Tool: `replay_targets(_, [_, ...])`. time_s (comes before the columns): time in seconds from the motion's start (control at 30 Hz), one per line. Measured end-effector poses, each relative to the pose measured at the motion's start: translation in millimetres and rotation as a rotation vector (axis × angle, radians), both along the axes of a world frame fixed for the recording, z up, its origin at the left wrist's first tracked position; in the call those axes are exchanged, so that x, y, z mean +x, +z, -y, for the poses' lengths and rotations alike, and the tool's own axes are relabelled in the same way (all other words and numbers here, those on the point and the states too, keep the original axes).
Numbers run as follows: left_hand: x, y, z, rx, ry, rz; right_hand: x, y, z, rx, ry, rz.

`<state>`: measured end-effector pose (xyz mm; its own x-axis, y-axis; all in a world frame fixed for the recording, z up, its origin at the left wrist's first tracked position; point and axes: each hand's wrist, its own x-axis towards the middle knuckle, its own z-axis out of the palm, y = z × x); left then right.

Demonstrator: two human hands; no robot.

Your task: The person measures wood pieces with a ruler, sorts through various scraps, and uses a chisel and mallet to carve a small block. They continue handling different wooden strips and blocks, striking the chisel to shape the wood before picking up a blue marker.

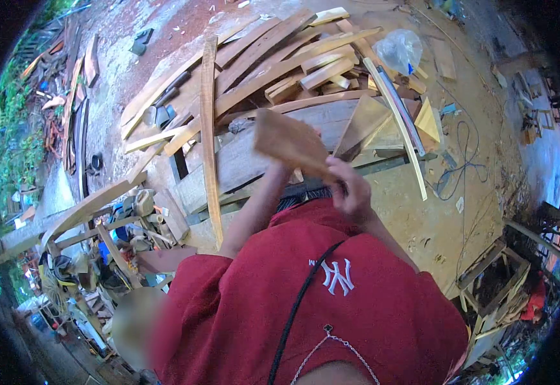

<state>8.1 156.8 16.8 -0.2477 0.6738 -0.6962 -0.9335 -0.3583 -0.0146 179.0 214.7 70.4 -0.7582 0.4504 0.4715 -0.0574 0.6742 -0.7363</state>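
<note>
Holding a flat wooden board piece [291, 142] in front of the chest, the person keeps it raised above the workbench desk [241, 163]. The right hand [350, 186] is the nearer grip: its fingers are pressed closed around the board's lower right corner. The left hand [279, 168] is mostly hidden behind the board's lower edge; whether its grip is closed cannot be told. The board's long axis runs from upper left to lower right, extending up and left from the right hand. A long thin wood strip [208, 138] lies upright-in-view just left of the left forearm. The red shirt [331, 301] carries a white "NY" monogram [336, 276].
</note>
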Motion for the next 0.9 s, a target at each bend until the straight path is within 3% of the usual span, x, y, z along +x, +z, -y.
replay_targets(0.1, [12,-58,-17,-0.309,-0.191,-0.221,8,-21,-18,-0.397,-0.323,0.026])
replay_targets(0.2, [14,-120,-9,-0.205,-0.631,-0.532,25,-51,-70,-0.843,-0.489,-0.047])
replay_targets(0.37, [32,-103,-15,-0.294,-0.828,-0.833,80,-111,-139,-1.316,-0.552,-0.14])
replay_targets(0.53, [45,-120,-13,-0.221,-0.886,-0.794,105,-195,-154,-1.651,-0.542,-0.332])
replay_targets(0.6, [43,-126,-6,-0.223,-0.96,-0.766,108,-217,-152,-1.628,-0.548,-0.334])
replay_targets(0.63, [45,-141,-1,-0.224,-0.893,-0.816,105,-220,-152,-1.616,-0.556,-0.338])
replay_targets(0.73, [34,-147,27,-0.439,-1.024,-1.058,97,-222,-159,-1.44,-0.826,-0.125])
replay_targets(0.77, [29,-141,37,-0.609,-1.087,-1.176,98,-218,-164,-1.257,-0.839,0.219])
replay_targets(0.83, [19,-136,59,-0.704,-1.032,-1.16,95,-193,-181,-0.82,-0.803,0.86])
replay_targets(0.9, [10,-139,83,-0.793,-0.932,-1.137,77,-163,-181,-0.316,-0.758,1.172])
